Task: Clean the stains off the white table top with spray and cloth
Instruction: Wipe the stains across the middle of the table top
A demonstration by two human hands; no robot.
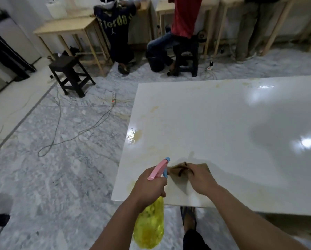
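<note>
- While stains (pixel 137 136) still mark the worktop (pixel 223 123), far from finished as a job.
- Left hand (pixel 149 184) at lower centre, wrapped round the neck of the bottle (pixel 150 226); pink-and-blue nozzle aimed up-frame over the near-left corner, yellow body hanging below the edge.
- Right hand (pixel 199 177) just beside it, fingers curled on the cloth (pixel 180 169), brown and bunched, lying on the worktop.
- Largest blotch, wet and tan, at the left edge mid-frame; fainter yellow smears above it, along the far edge, and beside the left hand.
- Right side glossy, seemingly unmarked.
- Left to do, by the look of it: spraying and wiping most marked patches.
- Beyond, in the upper frame: stool (pixel 71 74), floor cables, people at wooden benches.
</note>
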